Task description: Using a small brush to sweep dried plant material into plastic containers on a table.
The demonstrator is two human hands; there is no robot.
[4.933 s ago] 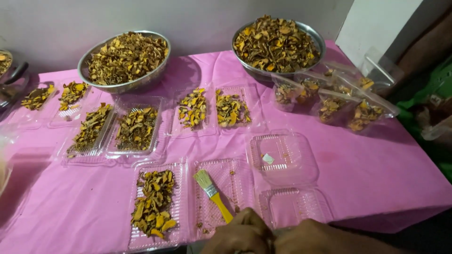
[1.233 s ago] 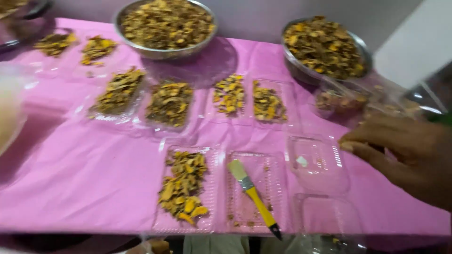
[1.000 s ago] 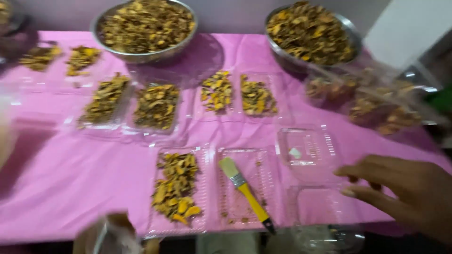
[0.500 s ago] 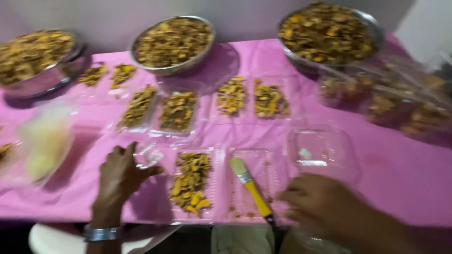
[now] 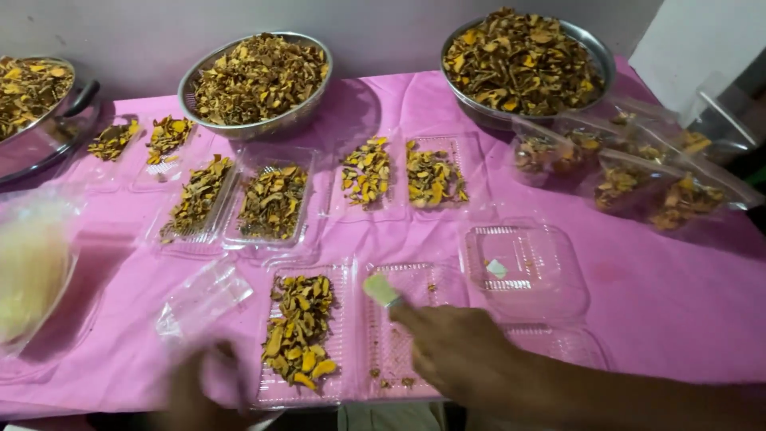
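My right hand (image 5: 467, 355) lies over the right half of an open clear clamshell tray (image 5: 399, 335) and closes around the handle of a pastry brush, whose pale bristle tip (image 5: 381, 289) sticks out past my fingers. The tray's left half holds a heap of dried yellow-brown slices (image 5: 299, 331). My left hand (image 5: 209, 391) is blurred at the bottom edge, just below a crumpled clear plastic piece (image 5: 203, 297); its fingers cannot be made out.
Three steel bowls of dried slices stand at the back (image 5: 257, 76) (image 5: 527, 56) (image 5: 28, 96). Filled clamshell trays (image 5: 239, 203) (image 5: 399, 172) sit mid-table, an empty clamshell (image 5: 527, 267) to the right, closed packs (image 5: 638, 172) far right, a pale bag (image 5: 32, 271) left. The cloth is pink.
My right hand has slid left onto the brush and covered its handle. My left hand has dropped back toward the table's near edge, away from the clear plastic piece.
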